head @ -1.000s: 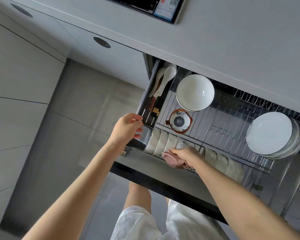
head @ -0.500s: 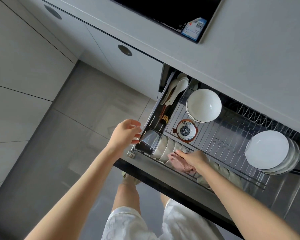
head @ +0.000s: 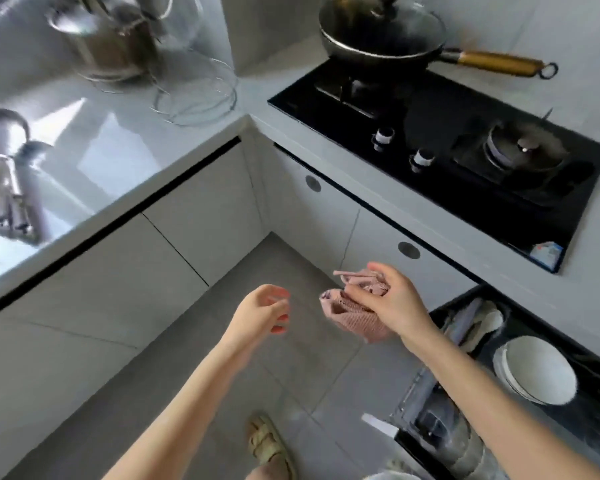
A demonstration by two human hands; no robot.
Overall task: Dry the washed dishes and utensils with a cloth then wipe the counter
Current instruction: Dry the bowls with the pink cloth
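Both hands are now lifting clear of the open drawer (head: 418,389), where a moment ago the right was pressing the cloth among the stacked dishes and the left was reaching at the drawer's near-left corner. The view is swinging up and left, so the drawer with its white bowls (head: 539,374) is now sitting low at the near right. The right hand (head: 392,301) is holding the pink cloth (head: 352,318) in the air over the floor, fingers and thumb curling round the bunched fabric while a fold is hanging below the palm. The left hand (head: 262,311) is hovering just to the left of it, apart from the cloth, its fingers loosely bent and gripping nothing. Beyond them the grey counter (head: 94,143) is running along the far left and turning the corner toward the black hob (head: 447,109), where a wok (head: 381,36) is standing. By my judgement the drying is winding up and the person is turning to the wiping stage, probably regathering the cloth first. The drawer is standing open, so it may need shutting before or after the wipe.
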